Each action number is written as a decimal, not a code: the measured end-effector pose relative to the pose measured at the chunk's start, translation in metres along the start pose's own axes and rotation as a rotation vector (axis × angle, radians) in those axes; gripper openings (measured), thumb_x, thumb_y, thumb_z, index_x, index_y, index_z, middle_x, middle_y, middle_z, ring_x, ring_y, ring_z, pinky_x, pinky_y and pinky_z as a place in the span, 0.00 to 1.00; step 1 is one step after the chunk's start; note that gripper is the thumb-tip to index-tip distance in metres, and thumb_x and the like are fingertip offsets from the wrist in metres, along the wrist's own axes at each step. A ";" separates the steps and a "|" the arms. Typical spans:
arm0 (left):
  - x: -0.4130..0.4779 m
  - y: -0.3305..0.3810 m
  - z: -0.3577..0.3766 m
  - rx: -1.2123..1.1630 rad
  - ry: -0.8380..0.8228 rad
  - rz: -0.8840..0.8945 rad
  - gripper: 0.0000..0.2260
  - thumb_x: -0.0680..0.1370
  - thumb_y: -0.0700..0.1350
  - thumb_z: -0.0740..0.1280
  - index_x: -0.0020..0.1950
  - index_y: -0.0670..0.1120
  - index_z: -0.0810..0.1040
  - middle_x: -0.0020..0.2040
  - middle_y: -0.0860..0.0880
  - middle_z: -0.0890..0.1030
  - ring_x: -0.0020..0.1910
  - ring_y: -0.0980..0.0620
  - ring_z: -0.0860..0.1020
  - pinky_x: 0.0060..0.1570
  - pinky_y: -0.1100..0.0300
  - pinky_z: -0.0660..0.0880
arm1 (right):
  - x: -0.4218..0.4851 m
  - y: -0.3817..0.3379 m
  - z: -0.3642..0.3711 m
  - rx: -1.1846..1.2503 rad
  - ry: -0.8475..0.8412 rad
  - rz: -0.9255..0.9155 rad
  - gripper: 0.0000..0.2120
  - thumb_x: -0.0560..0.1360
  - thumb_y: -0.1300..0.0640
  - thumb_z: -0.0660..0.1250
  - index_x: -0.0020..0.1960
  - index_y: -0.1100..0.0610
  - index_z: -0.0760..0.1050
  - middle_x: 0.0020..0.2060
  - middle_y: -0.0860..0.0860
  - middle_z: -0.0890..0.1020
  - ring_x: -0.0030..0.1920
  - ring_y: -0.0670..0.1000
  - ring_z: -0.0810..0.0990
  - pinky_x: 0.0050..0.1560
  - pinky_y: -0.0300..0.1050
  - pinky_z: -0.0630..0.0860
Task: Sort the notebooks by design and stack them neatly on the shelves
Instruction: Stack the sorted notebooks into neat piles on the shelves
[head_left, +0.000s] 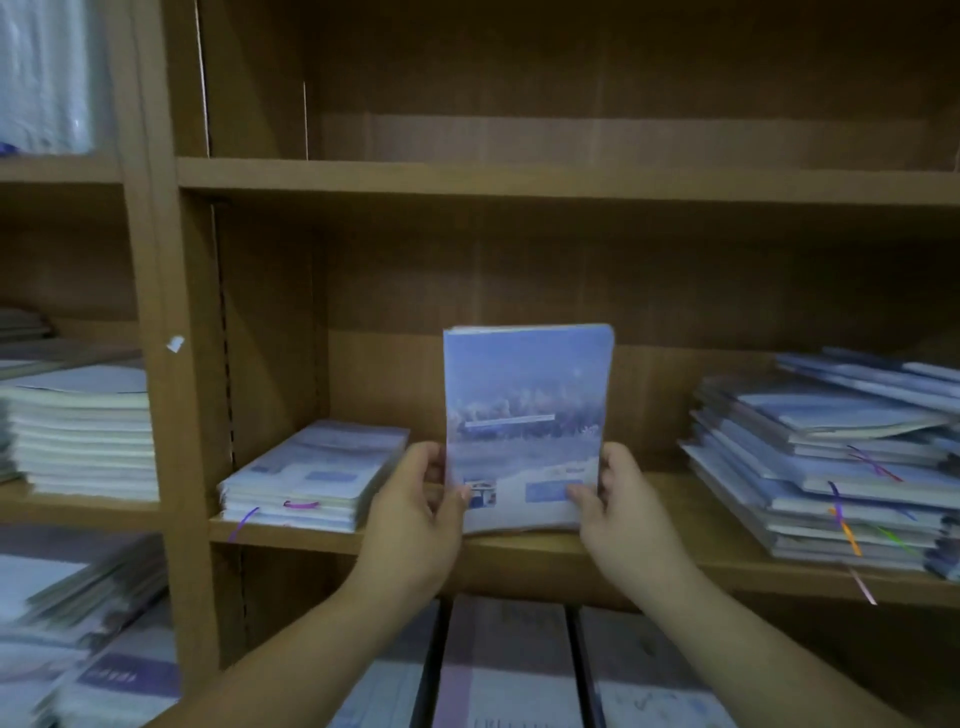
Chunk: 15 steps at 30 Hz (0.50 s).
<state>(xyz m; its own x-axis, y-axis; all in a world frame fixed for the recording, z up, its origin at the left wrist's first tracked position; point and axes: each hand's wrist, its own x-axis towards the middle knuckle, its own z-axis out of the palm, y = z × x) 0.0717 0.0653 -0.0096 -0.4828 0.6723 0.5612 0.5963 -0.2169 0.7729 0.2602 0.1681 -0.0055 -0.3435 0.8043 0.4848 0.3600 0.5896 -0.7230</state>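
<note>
I am holding a thin blue sky-print notebook upright over the brown wooden shelf, my left hand and right hand pinching its lower corners, so I can read its cover before matching it to the neat stack or the untidy pile.

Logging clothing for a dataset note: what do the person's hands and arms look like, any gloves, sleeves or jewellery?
The left hand and right hand are ungloved, and both forearms are bare, with no sleeve in view. No watch, ring or bracelet shows, though the picture is blurry.
</note>
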 end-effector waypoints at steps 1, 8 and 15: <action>-0.003 -0.005 0.001 0.028 0.006 0.034 0.10 0.81 0.45 0.69 0.57 0.60 0.75 0.49 0.61 0.83 0.47 0.64 0.81 0.49 0.62 0.79 | -0.003 0.003 0.005 -0.039 0.010 -0.013 0.10 0.81 0.55 0.64 0.57 0.42 0.68 0.49 0.44 0.83 0.50 0.47 0.82 0.52 0.56 0.80; -0.008 -0.032 0.007 0.408 -0.013 0.229 0.10 0.84 0.51 0.58 0.64 0.55 0.73 0.48 0.53 0.83 0.44 0.53 0.79 0.44 0.49 0.78 | -0.010 0.015 0.019 -0.283 0.041 -0.028 0.06 0.83 0.52 0.59 0.49 0.51 0.64 0.34 0.47 0.75 0.34 0.51 0.75 0.33 0.52 0.67; -0.020 -0.043 0.019 0.467 -0.012 0.264 0.08 0.84 0.44 0.58 0.62 0.49 0.70 0.49 0.50 0.78 0.46 0.49 0.75 0.42 0.54 0.71 | -0.014 0.014 0.030 -0.540 0.111 -0.016 0.05 0.84 0.51 0.56 0.51 0.50 0.61 0.35 0.47 0.74 0.40 0.56 0.76 0.38 0.49 0.60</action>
<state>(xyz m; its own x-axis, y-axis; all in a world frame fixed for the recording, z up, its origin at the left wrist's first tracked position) 0.0681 0.0744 -0.0597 -0.2723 0.6462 0.7130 0.9194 -0.0437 0.3908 0.2436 0.1633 -0.0372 -0.2698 0.7807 0.5637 0.7594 0.5325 -0.3740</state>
